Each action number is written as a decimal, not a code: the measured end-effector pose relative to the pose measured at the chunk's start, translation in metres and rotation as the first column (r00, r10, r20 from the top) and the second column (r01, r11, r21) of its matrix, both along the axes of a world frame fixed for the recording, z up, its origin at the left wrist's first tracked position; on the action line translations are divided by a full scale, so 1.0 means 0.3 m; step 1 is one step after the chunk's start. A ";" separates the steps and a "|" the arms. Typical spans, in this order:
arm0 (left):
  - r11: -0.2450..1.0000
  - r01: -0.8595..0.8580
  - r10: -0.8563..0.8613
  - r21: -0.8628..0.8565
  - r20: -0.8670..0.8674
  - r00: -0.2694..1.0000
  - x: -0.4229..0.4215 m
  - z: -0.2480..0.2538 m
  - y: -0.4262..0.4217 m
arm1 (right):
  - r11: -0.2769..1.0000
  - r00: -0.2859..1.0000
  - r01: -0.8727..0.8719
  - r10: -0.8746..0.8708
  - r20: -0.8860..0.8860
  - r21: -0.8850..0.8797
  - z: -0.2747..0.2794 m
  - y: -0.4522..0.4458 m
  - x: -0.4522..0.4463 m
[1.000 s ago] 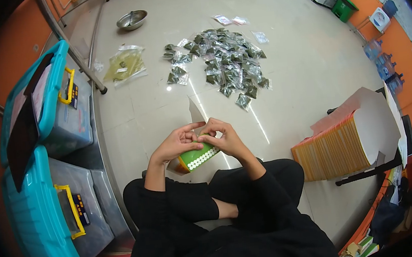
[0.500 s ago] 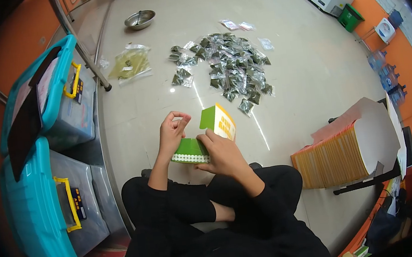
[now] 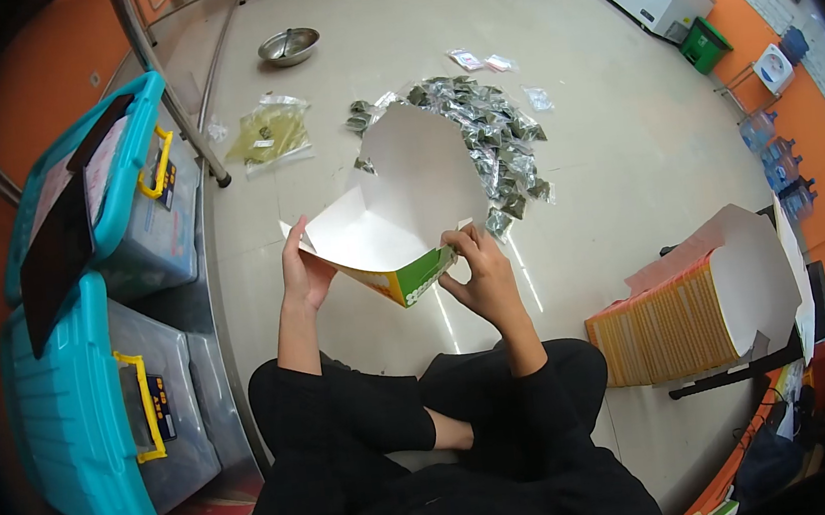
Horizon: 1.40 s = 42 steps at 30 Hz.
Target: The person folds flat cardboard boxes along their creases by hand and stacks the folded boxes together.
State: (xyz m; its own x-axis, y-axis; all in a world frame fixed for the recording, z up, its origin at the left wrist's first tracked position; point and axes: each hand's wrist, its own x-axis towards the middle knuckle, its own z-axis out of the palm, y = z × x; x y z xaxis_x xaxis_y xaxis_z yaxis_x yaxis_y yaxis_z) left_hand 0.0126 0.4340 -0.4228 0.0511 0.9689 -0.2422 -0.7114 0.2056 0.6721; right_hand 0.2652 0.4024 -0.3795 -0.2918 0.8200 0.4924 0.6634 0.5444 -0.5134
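Note:
A cardboard box (image 3: 424, 171), green, yellow and orange outside and white inside, is held up in front of me, with its long lid flap raised away from me. My left hand (image 3: 305, 270) supports its left side, thumb upright along the edge. At the right corner, my right hand (image 3: 482, 268) pinches the side flaps between thumb and fingers. Beyond the box, a pile of small clear bags with dark green contents (image 3: 501, 138) lies on the floor, partly hidden by the raised lid.
A metal bowl (image 3: 289, 46) and a large bag of yellowish liquid (image 3: 271, 135) lie ahead left. Lidded plastic bins (image 3: 162, 404) line my left. To my right stands a stack of flat cartons (image 3: 657, 337). Small packets (image 3: 480, 59) lie beyond the pile.
The box has been turned and opened out, so its white inside and raised lid now show. My left hand, raised and off the box before, now holds its left side; my right hand moved right.

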 end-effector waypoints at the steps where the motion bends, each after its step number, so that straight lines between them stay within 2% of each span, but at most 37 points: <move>1: 1.000 0.001 -0.001 0.002 0.000 1.000 0.003 -0.004 0.002 | 1.000 1.000 -0.007 0.007 0.007 0.003 -0.014 0.007 0.006; 3: 0.964 -0.265 0.262 -0.019 -0.095 0.960 0.007 -0.006 0.010 | 1.000 1.000 -0.014 0.014 0.010 0.011 -0.010 0.005 0.003; 4: 0.964 -0.265 0.263 -0.013 -0.096 0.960 0.013 -0.008 0.009 | 0.987 0.999 -0.021 0.014 -0.040 -0.158 -0.006 -0.012 0.002; 5: 0.896 -0.430 0.443 0.106 -0.198 0.874 0.034 0.002 0.001 | 0.946 0.996 -0.035 0.006 -0.089 -0.323 0.001 -0.026 0.000; 6: 0.792 -0.562 0.610 0.238 -0.272 0.745 0.057 0.015 -0.009 | 0.871 0.996 -0.080 0.086 -0.010 -0.485 0.009 -0.033 0.009; 7: 0.793 -0.559 0.608 0.241 -0.273 0.745 0.077 0.028 -0.017 | 0.872 0.996 -0.079 0.083 -0.013 -0.484 0.013 -0.032 0.005; 8: 0.704 -0.499 0.703 0.504 -0.397 0.590 0.102 0.051 -0.029 | 0.843 0.984 -0.179 0.160 -0.081 -0.506 0.017 -0.030 -0.003; 9: 0.591 -0.356 0.796 0.724 -0.453 0.401 0.130 0.074 -0.042 | 0.807 0.961 -0.278 0.233 -0.151 -0.521 0.026 -0.029 -0.014; 10: 0.574 -0.247 0.798 0.781 -0.465 0.383 0.167 0.094 -0.064 | 0.795 0.926 -0.356 0.230 -0.300 -0.492 0.039 -0.032 -0.030; 11: 0.551 -0.134 0.800 0.824 -0.476 0.366 0.209 0.106 -0.093 | 0.797 0.927 -0.351 0.223 -0.300 -0.491 0.031 -0.034 -0.051; 12: 0.584 -0.090 0.748 0.807 -0.492 0.445 0.251 0.104 -0.121 | 0.760 0.776 -0.487 0.149 -0.613 -0.431 0.014 -0.037 -0.073; 13: 0.567 -0.002 0.744 0.823 -0.512 0.429 0.286 0.084 -0.131 | 0.736 0.527 -0.595 0.054 -0.848 -0.323 -0.003 -0.035 -0.081; 15: 0.409 0.121 0.744 0.904 -0.407 0.530 0.329 0.068 -0.121 | 0.726 0.477 -0.602 -0.007 -0.879 -0.333 -0.025 -0.024 -0.071; 16: 0.409 0.124 0.741 0.904 -0.408 0.533 0.327 0.057 -0.121 | 0.727 0.438 -0.584 -0.090 -0.894 -0.360 -0.034 -0.017 -0.066; 18: 0.535 0.274 0.614 0.799 -0.591 0.523 0.315 0.051 -0.126 | 0.725 0.318 -0.588 -0.199 -0.927 -0.358 -0.011 -0.015 -0.067; 22: 0.578 0.254 0.604 0.776 -0.616 0.505 0.313 0.096 -0.130 | 0.741 0.265 -0.564 -0.255 -0.930 -0.364 -0.056 -0.001 -0.043; 25: 0.599 0.286 0.597 0.748 -0.655 0.463 0.309 0.112 -0.131 | 0.731 0.312 -0.558 -0.254 -0.915 -0.393 -0.059 0.008 -0.012; 27: 0.663 0.352 0.549 0.661 -0.748 0.372 0.310 0.116 -0.135 | 0.773 0.305 -0.527 -0.216 -0.927 -0.353 -0.052 0.007 -0.012; 31: 0.701 0.366 0.513 0.612 -0.789 0.338 0.310 0.117 -0.135 | 0.821 0.352 -0.466 -0.171 -0.920 -0.331 -0.046 -0.005 -0.039; 33: 0.707 0.394 0.534 0.587 -0.809 0.246 0.304 0.115 -0.133 | 0.841 0.397 -0.432 -0.147 -0.906 -0.326 -0.054 -0.005 -0.047; 40: 0.736 0.398 0.514 0.547 -0.835 0.196 0.302 0.110 -0.136 | 0.873 0.490 -0.370 -0.106 -0.865 -0.317 -0.054 -0.016 -0.059; 42: 0.711 0.403 0.560 0.576 -0.811 0.170 0.303 0.102 -0.132 | 0.905 0.523 -0.318 -0.081 -0.848 -0.282 -0.061 -0.019 -0.071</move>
State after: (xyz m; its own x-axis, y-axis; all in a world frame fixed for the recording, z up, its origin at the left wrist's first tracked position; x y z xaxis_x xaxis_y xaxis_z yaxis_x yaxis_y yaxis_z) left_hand 0.1036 0.3944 -0.3922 0.1814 0.8208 0.5417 0.5664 -0.5375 0.6247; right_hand 0.2439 0.3969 -0.3979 -0.0237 0.9714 0.2364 -0.2318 0.2247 -0.9465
